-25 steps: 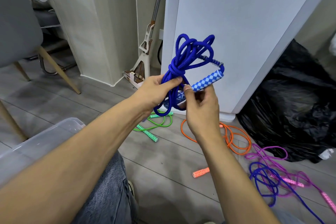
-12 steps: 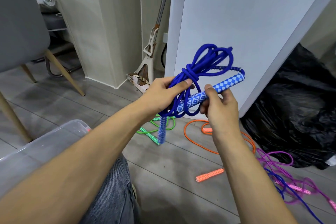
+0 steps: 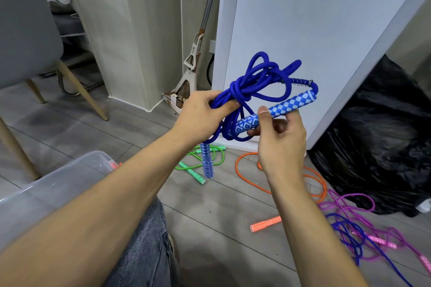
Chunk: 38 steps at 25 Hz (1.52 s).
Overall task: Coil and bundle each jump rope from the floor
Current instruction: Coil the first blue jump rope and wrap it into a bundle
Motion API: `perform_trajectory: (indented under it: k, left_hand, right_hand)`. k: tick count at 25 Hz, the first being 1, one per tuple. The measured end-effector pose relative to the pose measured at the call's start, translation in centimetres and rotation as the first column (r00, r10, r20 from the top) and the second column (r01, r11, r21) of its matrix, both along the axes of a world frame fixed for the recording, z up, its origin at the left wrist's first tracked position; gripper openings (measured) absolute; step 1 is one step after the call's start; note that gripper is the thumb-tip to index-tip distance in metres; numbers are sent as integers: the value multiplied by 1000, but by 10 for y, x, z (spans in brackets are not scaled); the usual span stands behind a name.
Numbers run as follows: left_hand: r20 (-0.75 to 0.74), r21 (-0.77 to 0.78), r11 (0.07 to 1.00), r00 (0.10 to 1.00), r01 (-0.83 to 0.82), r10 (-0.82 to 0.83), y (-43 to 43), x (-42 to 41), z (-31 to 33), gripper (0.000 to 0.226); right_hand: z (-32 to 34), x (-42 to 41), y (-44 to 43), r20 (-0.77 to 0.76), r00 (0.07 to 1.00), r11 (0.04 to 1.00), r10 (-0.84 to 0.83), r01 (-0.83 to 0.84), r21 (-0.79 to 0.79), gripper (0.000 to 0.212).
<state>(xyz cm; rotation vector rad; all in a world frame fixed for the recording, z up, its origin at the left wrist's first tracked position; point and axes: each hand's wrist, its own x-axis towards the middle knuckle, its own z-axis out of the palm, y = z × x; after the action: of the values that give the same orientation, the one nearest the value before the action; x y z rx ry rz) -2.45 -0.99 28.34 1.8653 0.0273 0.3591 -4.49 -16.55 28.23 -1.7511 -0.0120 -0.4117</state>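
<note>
**Head view, left to right.** At the far left stands a grey chair (image 3: 25,30) on wooden legs. Below it we see a clear plastic bin (image 3: 58,184) on the floor (image 3: 70,128). A small orange-red piece shows at its far corner, and we cannot make out the rest of its contents.

At centre, both hands hold the blue jump rope (image 3: 263,81) in the air, above the floor and in front of the white panel (image 3: 314,30). The left hand (image 3: 203,112) closes its grip round the wrapped waist of the coil, and loops fan upward and to the right. One checkered handle (image 3: 279,109) lies with its long axis from lower left to upper right. Its capped, spring-fitted end points toward the panel. The right hand (image 3: 282,137) pinches this handle near mid-length between thumb and fingers. The second handle (image 3: 207,161) hangs vertically, pointing at the floor.

On the floor beyond lie a green rope (image 3: 219,158) near the panel's foot, then an orange rope (image 3: 240,170) and its handle (image 3: 265,225). Next come a purple rope (image 3: 349,205) and a dark blue rope (image 3: 349,233), tangled together. A black bag (image 3: 384,135) closes the right edge. Open floor remains between the bin and the orange handle.
</note>
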Motion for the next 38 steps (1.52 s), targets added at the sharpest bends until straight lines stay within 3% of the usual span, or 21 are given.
perform_trajectory:
  k: [4,6,8,12,16,19,21,26,28,33,38]
  left_hand:
    - [-13,-95,995,999,-40,39,-2,-1,2,38]
    - [-35,-180,983,999,-37,31,-2,-2,1,39]
    - [-77,-281,959,997,-26,5,-4,-2,1,33]
    - [-187,-442,896,981,-44,-44,-8,-2,3,24]
    - [-254,-479,874,966,-76,-55,-11,-2,2,28]
    - [-238,-457,887,970,-74,-41,-15,-2,2,37]
    - [-217,-570,819,973,-60,-80,-18,-3,4,32]
    - [-183,-719,694,970,-19,-163,-24,-3,5,27]
    - [-177,-741,671,968,-12,-179,-26,-3,5,25]
    - [-140,-723,683,945,106,-295,-33,-8,0,29]
    - [-154,-716,671,895,190,-418,-28,-11,6,21]
  right_hand:
    - [-3,0,8,-107,991,972,81,-55,229,10]
    - [-4,-2,12,-129,987,961,96,-58,271,8]
    - [-5,-1,12,-109,990,977,91,-67,205,7]
    - [-3,6,4,-70,987,986,143,-148,-78,10]
    - [8,10,-5,-152,977,975,152,-173,-136,22]
    - [17,11,-10,-298,931,976,212,-184,118,26]
    - [17,8,-10,-307,920,947,245,-158,280,27]
    - [9,3,4,-222,963,951,151,-80,299,18]
    - [8,5,4,-260,956,943,135,-43,329,20]
    - [3,18,-11,-516,801,852,305,12,523,21]
    - [3,20,-21,-577,654,800,488,-71,596,24]
